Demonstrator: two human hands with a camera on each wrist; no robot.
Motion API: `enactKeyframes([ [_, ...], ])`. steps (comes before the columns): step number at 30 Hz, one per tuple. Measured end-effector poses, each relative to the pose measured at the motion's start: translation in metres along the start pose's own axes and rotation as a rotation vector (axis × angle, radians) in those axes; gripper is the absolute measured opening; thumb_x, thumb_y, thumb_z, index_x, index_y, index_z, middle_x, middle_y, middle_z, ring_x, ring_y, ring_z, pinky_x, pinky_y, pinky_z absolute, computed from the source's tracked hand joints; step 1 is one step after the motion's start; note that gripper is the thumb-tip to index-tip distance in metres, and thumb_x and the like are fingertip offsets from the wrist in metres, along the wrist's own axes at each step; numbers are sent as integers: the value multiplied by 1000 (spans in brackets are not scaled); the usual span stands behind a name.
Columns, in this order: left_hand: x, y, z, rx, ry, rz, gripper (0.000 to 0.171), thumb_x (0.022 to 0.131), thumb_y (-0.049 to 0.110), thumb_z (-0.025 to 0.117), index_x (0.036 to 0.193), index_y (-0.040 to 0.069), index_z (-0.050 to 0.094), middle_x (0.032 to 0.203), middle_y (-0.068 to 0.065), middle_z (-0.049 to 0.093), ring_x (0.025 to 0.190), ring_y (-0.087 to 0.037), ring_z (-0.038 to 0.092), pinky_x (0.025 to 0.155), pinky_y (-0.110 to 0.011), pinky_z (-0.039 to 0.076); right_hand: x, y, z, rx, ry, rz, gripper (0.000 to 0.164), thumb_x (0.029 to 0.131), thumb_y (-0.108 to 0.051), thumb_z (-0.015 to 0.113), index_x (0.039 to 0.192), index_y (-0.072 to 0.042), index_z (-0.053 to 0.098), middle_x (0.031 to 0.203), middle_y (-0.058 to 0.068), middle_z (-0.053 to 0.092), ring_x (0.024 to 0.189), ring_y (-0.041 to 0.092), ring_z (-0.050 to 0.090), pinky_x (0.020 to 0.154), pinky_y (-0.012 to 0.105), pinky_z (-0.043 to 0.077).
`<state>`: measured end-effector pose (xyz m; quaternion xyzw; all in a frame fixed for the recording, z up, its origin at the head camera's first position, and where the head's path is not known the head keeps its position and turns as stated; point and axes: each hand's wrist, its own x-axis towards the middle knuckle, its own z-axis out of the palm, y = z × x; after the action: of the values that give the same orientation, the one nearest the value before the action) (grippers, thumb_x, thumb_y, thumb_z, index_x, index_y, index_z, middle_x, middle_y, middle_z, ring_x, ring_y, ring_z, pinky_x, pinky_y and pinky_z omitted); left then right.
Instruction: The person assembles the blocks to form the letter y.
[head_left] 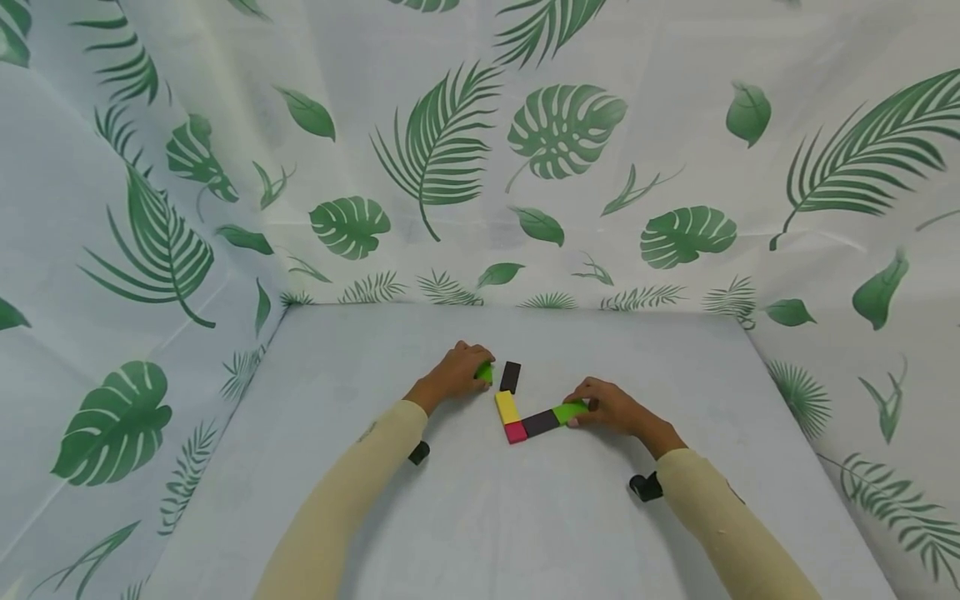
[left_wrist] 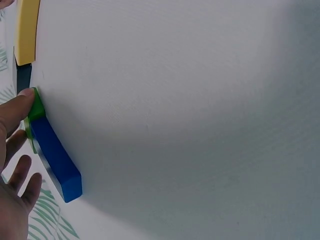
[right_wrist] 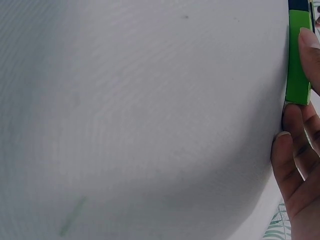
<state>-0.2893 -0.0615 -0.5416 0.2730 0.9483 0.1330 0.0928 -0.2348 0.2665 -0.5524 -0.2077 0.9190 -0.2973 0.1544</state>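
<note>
My left hand (head_left: 459, 372) pinches a small green block (left_wrist: 36, 106) between thumb and finger. A longer blue block (left_wrist: 57, 157) lies right behind that green one in the left wrist view; the hand hides it in the head view. Near the left fingertips is a dark block (head_left: 511, 377), followed by a yellow block (head_left: 507, 407) and a red block (head_left: 515, 432) at the corner. From the red one, another dark block (head_left: 541, 422) runs rightward to a green block (head_left: 568, 412). My right hand (head_left: 611, 407) grips this green block, thumb along its near side.
The blocks lie on a white-covered table (head_left: 480, 533). Leaf-printed white sheets (head_left: 465, 242) rise at the back and both sides. A black device sits under each wrist, the left one (head_left: 419, 452) and the right one (head_left: 646, 487).
</note>
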Motion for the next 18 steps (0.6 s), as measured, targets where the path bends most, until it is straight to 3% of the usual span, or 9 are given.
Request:
enactKeyframes([
  [8, -1, -2, -5, 23, -5, 3, 53, 93, 32, 73, 141, 17, 55, 142, -2, 57, 120, -24, 48, 104, -41, 43, 0, 1, 0, -5, 0, -1, 40, 83, -37, 82, 117, -18, 75, 107, -2, 62, 92, 15, 53, 81, 32, 46],
  [18, 8, 6, -7, 33, -47, 57, 64, 90, 38, 76, 146, 20, 51, 147, 0, 53, 125, -24, 46, 107, -41, 40, 0, -3, 0, 16, -4, 4, 40, 83, -35, 82, 118, -17, 75, 107, -2, 62, 91, 15, 53, 81, 31, 46],
])
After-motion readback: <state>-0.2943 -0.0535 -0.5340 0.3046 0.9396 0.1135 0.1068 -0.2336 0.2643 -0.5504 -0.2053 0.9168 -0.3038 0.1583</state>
